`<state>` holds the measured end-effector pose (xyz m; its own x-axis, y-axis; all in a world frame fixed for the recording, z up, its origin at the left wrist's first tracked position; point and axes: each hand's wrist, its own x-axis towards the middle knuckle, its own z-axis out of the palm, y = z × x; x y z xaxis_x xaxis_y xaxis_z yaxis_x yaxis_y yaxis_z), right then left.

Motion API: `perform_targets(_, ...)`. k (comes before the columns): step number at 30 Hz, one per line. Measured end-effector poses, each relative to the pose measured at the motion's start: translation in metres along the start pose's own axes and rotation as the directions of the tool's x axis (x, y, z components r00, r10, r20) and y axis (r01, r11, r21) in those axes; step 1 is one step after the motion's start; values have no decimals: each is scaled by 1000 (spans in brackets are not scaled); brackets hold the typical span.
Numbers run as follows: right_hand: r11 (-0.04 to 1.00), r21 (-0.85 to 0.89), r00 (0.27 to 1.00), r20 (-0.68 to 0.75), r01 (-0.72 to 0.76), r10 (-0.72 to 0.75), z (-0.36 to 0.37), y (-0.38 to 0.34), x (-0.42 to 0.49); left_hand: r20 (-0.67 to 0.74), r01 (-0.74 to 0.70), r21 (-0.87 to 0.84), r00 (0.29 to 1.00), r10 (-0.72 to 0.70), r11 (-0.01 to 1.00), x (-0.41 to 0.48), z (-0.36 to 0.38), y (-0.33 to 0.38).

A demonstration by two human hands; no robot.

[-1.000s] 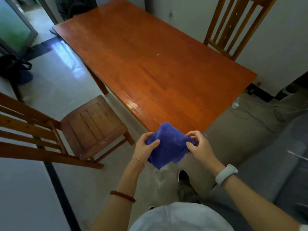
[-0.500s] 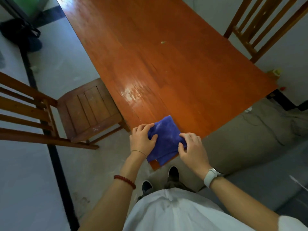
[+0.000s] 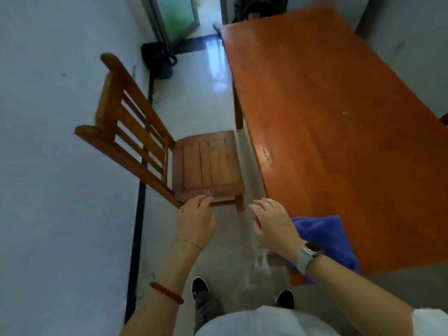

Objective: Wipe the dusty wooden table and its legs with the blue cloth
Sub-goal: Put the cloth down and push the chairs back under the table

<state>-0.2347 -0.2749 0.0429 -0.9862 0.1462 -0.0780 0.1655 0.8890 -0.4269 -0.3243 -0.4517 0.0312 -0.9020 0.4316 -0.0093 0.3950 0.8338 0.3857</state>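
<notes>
The blue cloth lies folded on the near left corner of the orange-brown wooden table, partly hidden by my right forearm. My right hand hovers just left of the cloth, off the table's edge, fingers spread and holding nothing. My left hand is open too, fingers apart, its fingertips at the front edge of a wooden chair's seat. One table leg shows under the left edge, further back.
A wooden slat-back chair stands left of the table, close to the white wall. A dark bag sits on the floor near a glass door. My shoes stand on a dusty tiled floor.
Both hands let go of the blue cloth, which stays on the table corner. The hands moved left toward the chair, and my view turned left.
</notes>
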Motion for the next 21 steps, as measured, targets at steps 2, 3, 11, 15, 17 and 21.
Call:
perform_targets(2, 999, -2, 998, 31, 55, -55, 15, -36, 26, -62, 53, -32, 997, -55, 998, -3, -25, -45)
perform_targets(3, 997, 0, 996, 39, 76, -76, 24, -56, 40, -89, 73, -43, 993, -77, 996, -3, -38, -69)
perform_targets(11, 974, 106, 978, -69, 201, -194, 58, -236, 165, -274, 104, -113, 953, -132, 988, 29, -162, -231)
perform_targets(15, 954, 232, 969, -202, 191, -145, 54, -295, 228, -336, 18, -105, 941, -52, 994, 69, -214, -273)
perform_targets(17, 940, 289, 964, -245, 179, -109, 49, -312, 262, -338, -33, -87, 941, 1, 996, 98, -232, -290)
perform_targets(21, 947, 305, 971, -239, 102, -27, 34, -330, 331, -328, -117, -87, 941, 83, 989, 173, -257, -313)
